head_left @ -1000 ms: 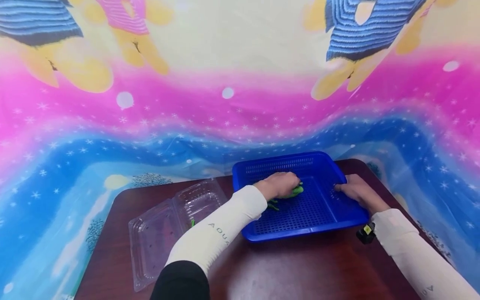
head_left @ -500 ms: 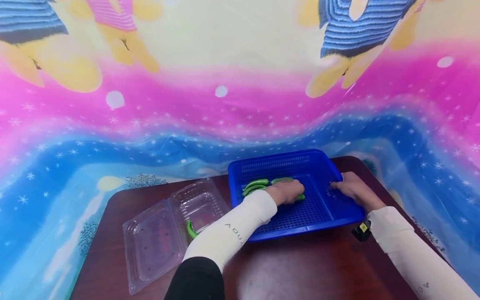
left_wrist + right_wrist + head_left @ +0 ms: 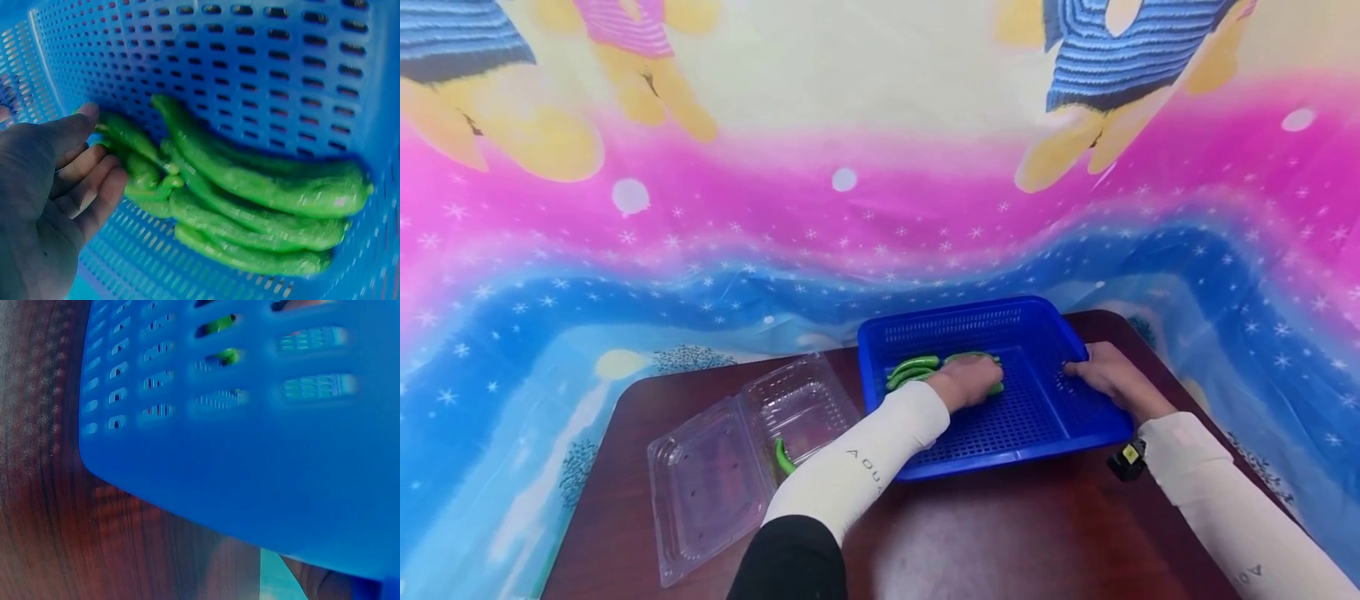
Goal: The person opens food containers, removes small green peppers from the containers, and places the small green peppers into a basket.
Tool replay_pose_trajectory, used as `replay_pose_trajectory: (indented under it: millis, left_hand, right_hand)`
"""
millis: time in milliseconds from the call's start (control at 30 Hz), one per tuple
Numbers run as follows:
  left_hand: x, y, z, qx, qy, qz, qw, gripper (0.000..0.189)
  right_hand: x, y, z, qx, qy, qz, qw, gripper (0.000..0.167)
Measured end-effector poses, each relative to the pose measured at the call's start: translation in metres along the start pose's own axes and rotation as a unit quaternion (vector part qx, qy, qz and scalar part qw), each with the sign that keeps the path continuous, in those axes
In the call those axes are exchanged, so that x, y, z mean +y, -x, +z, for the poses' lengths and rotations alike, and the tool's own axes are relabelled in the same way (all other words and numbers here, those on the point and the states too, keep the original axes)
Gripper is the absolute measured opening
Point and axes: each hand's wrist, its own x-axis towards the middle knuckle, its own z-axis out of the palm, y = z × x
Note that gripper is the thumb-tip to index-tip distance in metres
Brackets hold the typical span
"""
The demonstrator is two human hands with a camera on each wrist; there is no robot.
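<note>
A blue plastic basket (image 3: 1022, 433) with slotted walls stands tilted on the table. Inside it my left hand (image 3: 970, 382) reaches over several green peppers (image 3: 269, 181). From the left wrist view, that hand (image 3: 56, 194) has loosely bent fingers, with the fingertips at the ends of one pepper group (image 3: 134, 140) and no firm hold showing. More peppers (image 3: 913, 365) lie side by side at the basket's left. My right hand (image 3: 1116, 379) grips the basket's right rim, thumb over the inner side; the right wrist view shows mostly the basket's outer wall (image 3: 219, 462).
Left of the basket, a clear plastic clamshell box (image 3: 715, 483) lies open. One green pepper (image 3: 784, 457) is in it, partly hidden by the left sleeve (image 3: 865, 458). The dark wooden table (image 3: 985, 542) backs onto a printed cloth (image 3: 820, 208).
My left hand was gripping peppers at the basket's left part; it has shifted slightly right and its fingers have loosened. Peppers hidden behind it now show. The right hand stays on the rim.
</note>
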Motion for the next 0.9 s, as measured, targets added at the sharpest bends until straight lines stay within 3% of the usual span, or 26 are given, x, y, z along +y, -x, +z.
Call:
replay_pose_trajectory:
  millis: [133,333,700,833,900]
  left_hand:
    - [-0.006,0.005,-0.011,-0.001,0.013,-0.005,0.9999,0.017]
    - [-0.025,0.03,-0.047,-0.016,0.036,-0.027,0.9989,0.023]
    - [-0.066,0.1,-0.095,0.039,0.007,-0.059,0.9975,0.029]
    - [-0.085,0.133,-0.107,0.052,0.01,-0.076,0.9957,0.025]
    - [-0.094,0.151,-0.112,0.043,0.023,-0.087,0.995,0.024]
  right_hand:
    - [0.0,-0.001,0.001,-0.002,-0.003,-0.002,1.0,0.039]
    - [-0.001,0.0,0.001,-0.005,0.0,0.0,1.0,0.032]
    - [0.0,0.0,-0.001,-0.014,-0.02,0.011,0.9996,0.031]
    - [0.0,0.001,0.0,-0.014,-0.021,0.01,0.9996,0.032]
    - [0.0,0.001,0.0,-0.015,-0.02,0.007,0.9996,0.034]
